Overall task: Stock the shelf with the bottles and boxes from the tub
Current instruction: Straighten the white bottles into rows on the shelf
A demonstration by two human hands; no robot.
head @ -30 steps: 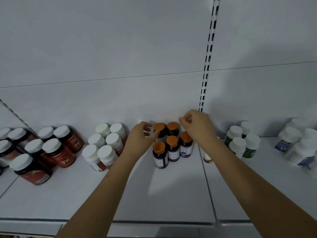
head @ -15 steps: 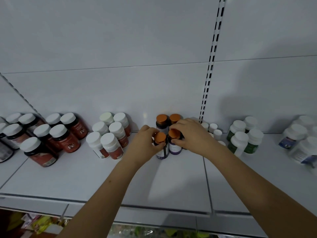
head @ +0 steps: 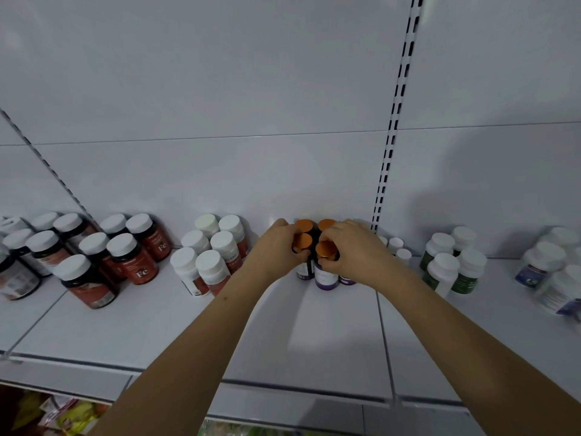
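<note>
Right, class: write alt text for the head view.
Both hands, left hand and right hand, grip orange-capped bottles clustered mid-shelf. White-capped bottles stand in groups on either side.

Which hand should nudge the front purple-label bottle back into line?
Right, probably. The right hand already curls round the front orange-capped bottle at its cap. The left hand grips the neighbouring bottle to that side.

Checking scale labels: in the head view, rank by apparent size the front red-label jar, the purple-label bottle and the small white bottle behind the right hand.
1. Front red-label jar, nearer the camera.
2. Purple-label bottle.
3. Small white bottle.
</note>
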